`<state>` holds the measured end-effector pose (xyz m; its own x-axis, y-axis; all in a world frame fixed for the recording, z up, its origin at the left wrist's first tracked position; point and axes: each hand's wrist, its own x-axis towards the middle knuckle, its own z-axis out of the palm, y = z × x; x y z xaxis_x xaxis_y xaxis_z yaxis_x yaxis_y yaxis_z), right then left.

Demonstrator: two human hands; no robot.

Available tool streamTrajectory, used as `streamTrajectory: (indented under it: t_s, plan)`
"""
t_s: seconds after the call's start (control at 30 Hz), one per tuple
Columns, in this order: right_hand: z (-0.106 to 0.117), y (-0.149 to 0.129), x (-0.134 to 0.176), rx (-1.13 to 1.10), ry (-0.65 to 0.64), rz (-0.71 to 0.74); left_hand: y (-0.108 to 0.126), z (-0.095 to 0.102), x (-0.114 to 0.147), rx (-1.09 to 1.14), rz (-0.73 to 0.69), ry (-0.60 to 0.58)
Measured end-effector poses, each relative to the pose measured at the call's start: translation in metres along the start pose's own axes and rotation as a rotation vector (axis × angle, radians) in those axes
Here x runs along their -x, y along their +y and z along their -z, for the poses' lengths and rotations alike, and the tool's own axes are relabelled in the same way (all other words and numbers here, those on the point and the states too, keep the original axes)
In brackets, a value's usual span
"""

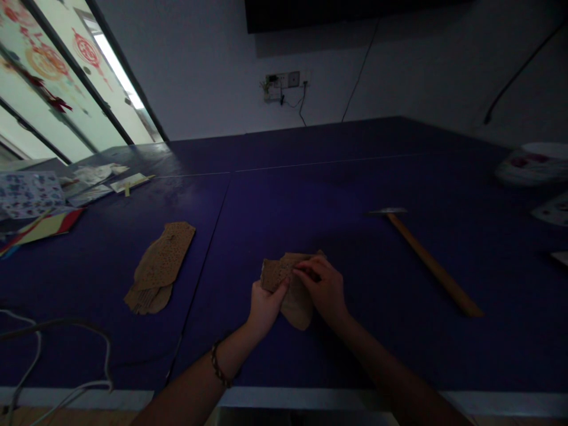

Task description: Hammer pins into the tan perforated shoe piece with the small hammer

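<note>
Near the front middle of the table, my left hand point(265, 303) grips a piece of brown cardboard point(298, 307) by its left side, thumb on top. My right hand point(326, 287) is closed at the cardboard's upper right, thumb and forefinger pinched together against its surface. Whether something small sits in that pinch is too dark to tell. The held piece has a rounded lower end and a rough, dotted upper part. To the left lies a stack of cut cardboard pieces point(166, 260), the top one dotted with holes. A hammer point(430, 263) with a wooden handle rests at the right.
The purple table point(284, 201) has seams across it. Papers and a patterned sheet point(31, 194) lie at the far left, with white cables point(73, 387) at the near left. Pale bowl-like things point(532, 164) stand at the right edge. Wall sockets point(288, 80) are beyond.
</note>
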<state>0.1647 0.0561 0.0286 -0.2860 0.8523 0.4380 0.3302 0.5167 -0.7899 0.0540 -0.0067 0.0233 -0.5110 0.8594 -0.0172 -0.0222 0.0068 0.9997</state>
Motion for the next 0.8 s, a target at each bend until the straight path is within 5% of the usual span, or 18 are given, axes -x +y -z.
streamTrajectory:
  t_s: [0.33,0.5,0.8]
  plan:
    - [-0.01,0.007,0.003,0.163,-0.017,0.078,0.0,0.001,-0.003,-0.019,0.032,0.048]
    - [-0.01,0.007,0.006,0.179,0.046,0.115,-0.008,-0.002,-0.006,0.142,0.112,0.047]
    - [-0.007,0.007,0.003,0.128,-0.056,0.151,-0.012,-0.002,-0.005,0.224,0.144,0.008]
